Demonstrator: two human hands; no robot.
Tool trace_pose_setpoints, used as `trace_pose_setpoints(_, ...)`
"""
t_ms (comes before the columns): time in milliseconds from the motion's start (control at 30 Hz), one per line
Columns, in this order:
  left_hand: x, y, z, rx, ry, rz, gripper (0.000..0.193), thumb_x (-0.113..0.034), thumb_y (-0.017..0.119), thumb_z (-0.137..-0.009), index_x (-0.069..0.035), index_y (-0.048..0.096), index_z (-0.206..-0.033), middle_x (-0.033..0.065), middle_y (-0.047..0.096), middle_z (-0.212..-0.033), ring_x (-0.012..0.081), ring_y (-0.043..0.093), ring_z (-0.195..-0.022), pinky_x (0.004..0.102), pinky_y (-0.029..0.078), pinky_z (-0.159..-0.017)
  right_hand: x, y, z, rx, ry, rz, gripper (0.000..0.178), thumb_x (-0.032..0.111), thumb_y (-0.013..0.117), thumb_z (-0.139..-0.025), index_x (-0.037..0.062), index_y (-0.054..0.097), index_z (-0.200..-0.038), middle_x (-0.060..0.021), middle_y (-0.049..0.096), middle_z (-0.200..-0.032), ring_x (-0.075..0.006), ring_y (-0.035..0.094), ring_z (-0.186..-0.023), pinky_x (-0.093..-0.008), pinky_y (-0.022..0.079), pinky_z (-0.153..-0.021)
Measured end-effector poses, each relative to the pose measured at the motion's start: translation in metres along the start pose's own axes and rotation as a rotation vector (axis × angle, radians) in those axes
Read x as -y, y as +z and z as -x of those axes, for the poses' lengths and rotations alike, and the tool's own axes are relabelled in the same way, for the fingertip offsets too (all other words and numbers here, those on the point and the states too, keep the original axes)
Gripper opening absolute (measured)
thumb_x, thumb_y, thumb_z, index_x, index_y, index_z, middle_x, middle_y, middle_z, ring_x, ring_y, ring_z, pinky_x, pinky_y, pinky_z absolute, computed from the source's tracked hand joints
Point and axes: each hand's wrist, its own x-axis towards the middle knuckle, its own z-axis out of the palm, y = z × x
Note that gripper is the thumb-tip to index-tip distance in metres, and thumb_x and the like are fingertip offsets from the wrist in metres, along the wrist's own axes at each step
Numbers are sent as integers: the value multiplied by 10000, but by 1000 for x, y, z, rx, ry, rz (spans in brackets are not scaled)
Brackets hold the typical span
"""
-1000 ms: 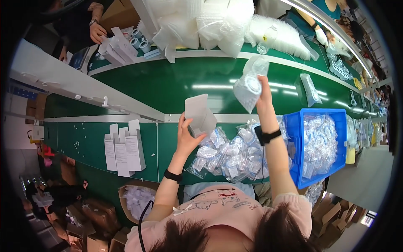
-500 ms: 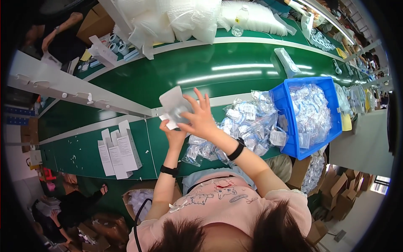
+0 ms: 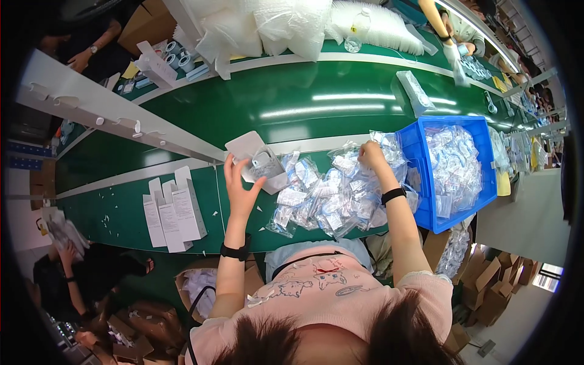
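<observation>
A white open-topped box [image 3: 277,182] stands tilted on the bench with its flap raised, a grey-white item in clear wrap [image 3: 263,160] inside it. My left hand [image 3: 242,191] grips the box's near left corner between thumb and fingers. To the right lies a pile of small clear plastic bags [image 3: 331,194], holding white and blue contents with printed slips. My right hand [image 3: 372,156] is at the pile's far side, fingers closed in a pinch on a clear plastic bag there; its fingertips are partly hidden.
A blue bin [image 3: 420,176] full of similar bags stands right of the pile. Several white boxes [image 3: 176,210] stand at the left. Beyond the metal rail [image 3: 316,144] is a green conveyor-like surface [image 3: 243,109] carrying a wrapped white package [image 3: 415,91]. Co-workers' hands show at the far edges.
My right hand has left the white box and moved right to the bag pile. The box has come down onto the bench, still in my left hand.
</observation>
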Motion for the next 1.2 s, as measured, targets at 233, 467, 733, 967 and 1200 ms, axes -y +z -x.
trace_pose_setpoints(233,-15,-3,-11,-36,-123,-50,189,-110,716,-609,-23,607,-737,174,430,-1172,296,498,-982,339,394,-826,18,-21,21,-34,51,-152,403,28,624,-614,92,554,-1005,-156,599,-828,-299,579,-793,-371,461,-682)
trace_pose_setpoints(467,-15,-7,-21,-111,-262,-39,161,-106,717,-599,-5,604,-654,154,556,-1008,188,549,-655,278,421,-557,123,-120,62,-552,-122,-528,407,-14,536,-691,96,534,-1083,-161,582,-882,-332,559,-797,-395,451,-662)
trace_pose_setpoints(733,-13,-6,-24,-95,-293,36,195,-172,718,-609,-17,613,-665,163,558,-1035,237,567,-852,287,424,-616,151,-82,65,-264,-354,-209,424,12,508,-727,110,504,-1139,-159,562,-884,-350,549,-744,-398,448,-656)
trace_pose_setpoints(967,-15,-12,-22,-73,-345,41,189,-157,712,-611,-7,611,-664,172,566,-1017,242,569,-864,289,424,-687,203,-101,83,-240,-316,-896,436,-46,549,-678,79,539,-1095,-127,550,-836,-279,575,-694,-310,478,-609)
trace_pose_setpoints(1200,0,-11,-23,-83,-267,54,182,-132,709,-602,7,607,-661,157,590,-940,231,571,-848,280,412,-748,247,-71,58,-465,-784,-447,410,-18,562,-701,99,522,-1092,-88,539,-872,-252,580,-761,-340,483,-659)
